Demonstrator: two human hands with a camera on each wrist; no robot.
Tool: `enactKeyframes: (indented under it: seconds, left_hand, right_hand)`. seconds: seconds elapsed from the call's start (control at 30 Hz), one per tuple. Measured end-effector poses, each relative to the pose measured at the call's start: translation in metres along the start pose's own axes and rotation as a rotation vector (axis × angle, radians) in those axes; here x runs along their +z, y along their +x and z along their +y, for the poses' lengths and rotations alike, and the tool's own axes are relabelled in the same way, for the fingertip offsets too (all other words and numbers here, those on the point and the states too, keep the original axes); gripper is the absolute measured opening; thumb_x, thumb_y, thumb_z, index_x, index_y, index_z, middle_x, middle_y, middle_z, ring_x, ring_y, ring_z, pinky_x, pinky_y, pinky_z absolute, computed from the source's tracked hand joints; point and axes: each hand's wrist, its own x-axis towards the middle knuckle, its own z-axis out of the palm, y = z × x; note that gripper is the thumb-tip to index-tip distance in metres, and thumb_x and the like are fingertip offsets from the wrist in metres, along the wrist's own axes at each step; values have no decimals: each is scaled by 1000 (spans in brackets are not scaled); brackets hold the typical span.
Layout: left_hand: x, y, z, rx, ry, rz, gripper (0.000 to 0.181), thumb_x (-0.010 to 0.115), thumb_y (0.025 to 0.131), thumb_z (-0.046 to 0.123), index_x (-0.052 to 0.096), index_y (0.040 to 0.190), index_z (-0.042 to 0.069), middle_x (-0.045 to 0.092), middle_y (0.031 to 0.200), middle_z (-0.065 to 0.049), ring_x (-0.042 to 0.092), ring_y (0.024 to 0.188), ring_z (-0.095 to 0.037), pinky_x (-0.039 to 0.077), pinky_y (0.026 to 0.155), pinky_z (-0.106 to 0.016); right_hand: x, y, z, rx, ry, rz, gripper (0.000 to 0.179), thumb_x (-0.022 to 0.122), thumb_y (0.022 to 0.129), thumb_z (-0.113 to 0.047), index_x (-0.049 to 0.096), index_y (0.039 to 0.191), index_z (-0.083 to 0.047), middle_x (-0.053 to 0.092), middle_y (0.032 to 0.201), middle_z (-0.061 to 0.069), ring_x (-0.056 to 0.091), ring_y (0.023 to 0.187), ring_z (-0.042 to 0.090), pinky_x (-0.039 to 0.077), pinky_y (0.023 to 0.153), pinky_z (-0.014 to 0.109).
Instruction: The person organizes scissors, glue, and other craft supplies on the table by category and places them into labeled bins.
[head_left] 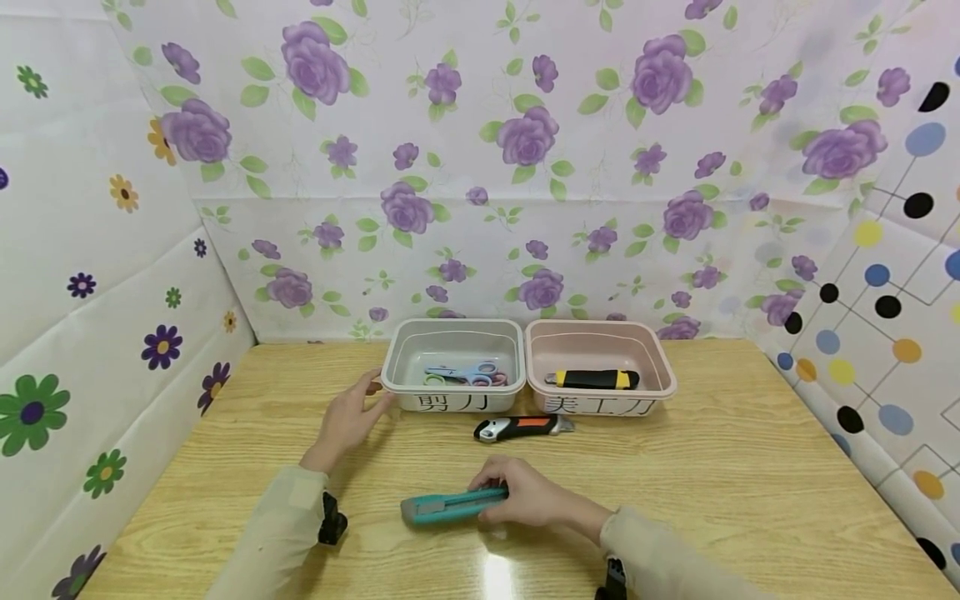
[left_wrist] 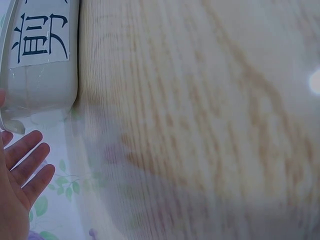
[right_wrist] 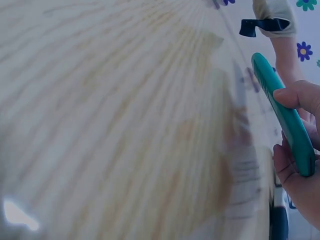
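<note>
My right hand (head_left: pixel 528 493) grips a teal box cutter (head_left: pixel 444 507) by one end, thumb on one side and fingers on the other. In the right wrist view the teal box cutter (right_wrist: pixel 282 112) lies slanted between thumb and fingers. My left hand (head_left: pixel 348 423) is at the left front corner of a grey bin (head_left: pixel 453 400), its fingers (left_wrist: pixel 31 162) spread and fairly straight beside the rim. Beyond the right hand, a black, silver and orange box cutter (head_left: pixel 522 427) lies on the table in front of the bins.
Scissors (head_left: pixel 468 372) lie in the grey bin. The pink bin (head_left: pixel 660 367) beside it holds a yellow and black box cutter (head_left: pixel 596 380). Both bins carry labels and stand at the back of the wooden table (head_left: pixel 750 467), before a flowered cloth wall (head_left: pixel 480 167).
</note>
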Motion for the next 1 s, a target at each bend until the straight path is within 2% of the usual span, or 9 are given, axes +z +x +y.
enactKeyframes:
  seconds: [0.33,0.57,0.8,1.0]
  left_hand:
    - [-1,1,1,-12,7,-7,55,49,92,43,42,133,8,59,115,-21,55,105,-37,43,84,-55]
    - [-2,1,2,-21,13,-16,57,47,92,46,41,134,8,59,116,-21,55,106,-38,43,84,-55]
    - [-2,2,2,-5,22,-13,55,48,92,44,43,133,8,60,114,-20,56,105,-36,44,83,-54]
    - [-2,1,1,5,7,-6,55,49,92,43,44,132,7,60,114,-20,56,104,-36,44,83,-54]
  right_hand:
    - [-38,-16,4,7,-70,74,27,72,73,-13,67,100,-14,54,88,-7,49,79,7,44,69,22]
    - [-66,-27,11,-59,-140,144,28,71,73,-10,66,101,-11,56,88,-4,47,78,9,44,68,23]
    - [-85,-44,13,-48,-163,190,28,72,71,-8,67,99,-6,55,86,0,48,76,9,44,67,24]
    - [-98,-56,21,-38,-213,229,29,74,71,-11,67,99,-11,55,87,-4,48,76,8,45,67,25]
